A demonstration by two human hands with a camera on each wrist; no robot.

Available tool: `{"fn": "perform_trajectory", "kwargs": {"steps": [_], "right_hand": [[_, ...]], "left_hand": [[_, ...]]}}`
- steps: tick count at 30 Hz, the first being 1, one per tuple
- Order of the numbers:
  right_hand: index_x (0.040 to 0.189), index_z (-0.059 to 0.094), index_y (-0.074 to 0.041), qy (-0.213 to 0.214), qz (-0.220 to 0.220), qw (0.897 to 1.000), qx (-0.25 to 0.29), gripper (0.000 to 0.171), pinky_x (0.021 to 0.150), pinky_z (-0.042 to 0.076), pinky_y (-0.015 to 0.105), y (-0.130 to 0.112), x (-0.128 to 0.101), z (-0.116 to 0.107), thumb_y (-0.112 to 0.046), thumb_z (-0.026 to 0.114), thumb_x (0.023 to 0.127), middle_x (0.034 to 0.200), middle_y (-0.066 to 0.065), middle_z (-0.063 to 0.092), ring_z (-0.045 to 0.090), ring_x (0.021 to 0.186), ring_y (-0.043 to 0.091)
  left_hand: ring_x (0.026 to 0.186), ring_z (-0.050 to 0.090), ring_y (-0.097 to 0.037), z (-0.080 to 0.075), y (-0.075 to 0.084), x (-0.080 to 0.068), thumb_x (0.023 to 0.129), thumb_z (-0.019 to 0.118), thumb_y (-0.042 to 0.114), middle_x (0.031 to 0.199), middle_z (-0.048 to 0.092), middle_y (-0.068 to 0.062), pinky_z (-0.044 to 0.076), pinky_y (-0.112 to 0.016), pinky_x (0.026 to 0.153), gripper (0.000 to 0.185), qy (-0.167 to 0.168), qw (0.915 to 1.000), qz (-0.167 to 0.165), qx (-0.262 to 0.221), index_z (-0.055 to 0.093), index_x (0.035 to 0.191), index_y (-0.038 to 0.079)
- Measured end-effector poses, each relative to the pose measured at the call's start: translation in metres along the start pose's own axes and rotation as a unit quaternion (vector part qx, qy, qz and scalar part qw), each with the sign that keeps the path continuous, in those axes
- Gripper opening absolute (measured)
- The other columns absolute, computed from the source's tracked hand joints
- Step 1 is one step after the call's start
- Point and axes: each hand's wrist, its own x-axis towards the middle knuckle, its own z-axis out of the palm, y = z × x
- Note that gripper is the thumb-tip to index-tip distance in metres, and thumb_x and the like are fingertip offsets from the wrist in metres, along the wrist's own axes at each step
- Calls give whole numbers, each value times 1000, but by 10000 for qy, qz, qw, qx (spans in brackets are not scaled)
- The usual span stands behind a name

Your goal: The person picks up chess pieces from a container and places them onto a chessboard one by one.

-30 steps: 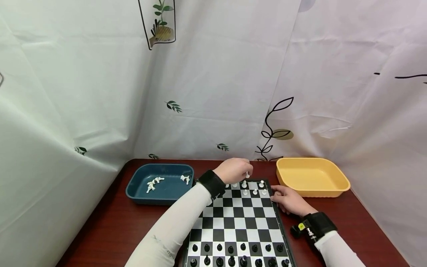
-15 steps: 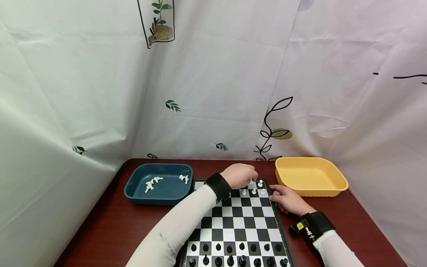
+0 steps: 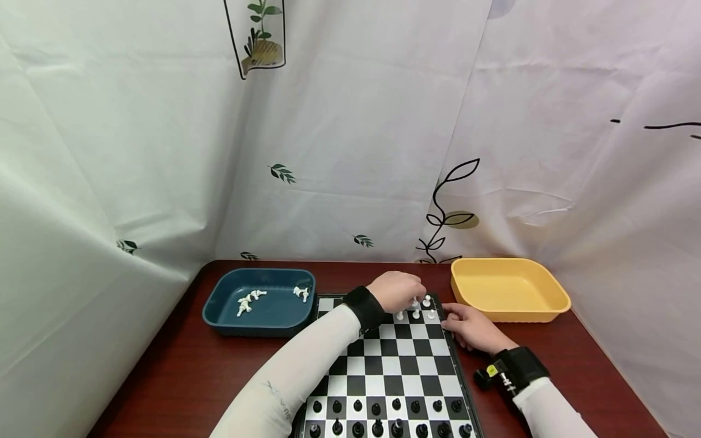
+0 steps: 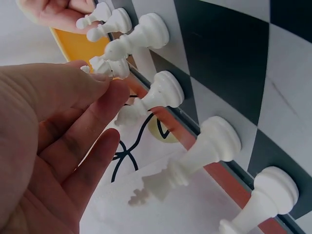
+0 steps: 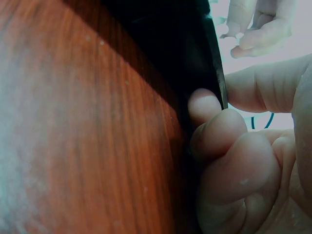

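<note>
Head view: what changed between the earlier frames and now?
The left hand moved right and down, bringing its still-pinched white piece to the far row of the chessboard, beside the corner piece. The right hand stays at the board's right edge; black pieces and the white pieces in the blue tray stay put.

Room over mid chessbd — blk pcs block near end, L hand far end.

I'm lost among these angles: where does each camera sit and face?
On head: faces forward and down at a black-and-white checkered board; left hand, right hand show.
On left wrist: faces white chess pieces; both hands show.
On right wrist: faces brown wood-grain table; both hands show.
First two share a yellow rectangular tray.
</note>
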Motion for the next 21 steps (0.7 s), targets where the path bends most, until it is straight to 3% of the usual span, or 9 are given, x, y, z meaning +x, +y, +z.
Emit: {"fn": "perform_trajectory", "kwargs": {"steps": [21], "right_hand": [[153, 53, 11, 24, 31, 10000, 14, 58, 47, 47, 35, 1, 1, 1, -15, 73, 104, 70, 6, 57, 54, 54, 21]], "left_hand": [[96, 68, -6, 13, -6, 2, 105, 72, 2, 104, 76, 8, 54, -21, 88, 23, 25, 9994, -180, -290, 85, 109, 20]]}}
